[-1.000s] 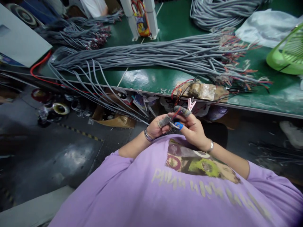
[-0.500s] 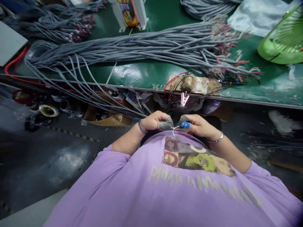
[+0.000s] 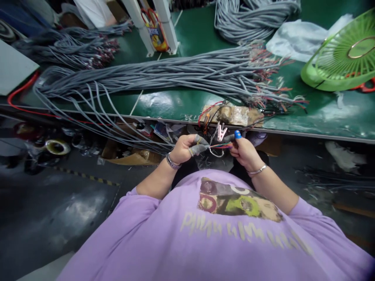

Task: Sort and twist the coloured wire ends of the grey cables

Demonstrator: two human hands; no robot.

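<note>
stretching taut, colored wires are being held by the right grip, gray cable being pinched by the left grip; even tension is being advised.

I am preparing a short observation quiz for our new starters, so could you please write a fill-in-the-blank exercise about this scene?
1. Coloured wires stretch ____ the left hand and the right hand.
2. The cover on the right thumb is ____ in colour.
3. The clothespin near the table edge is ____ in colour.
4. The fan sits toward the ____ side of the picture.

Missing words: between; blue; pink; right.
</note>
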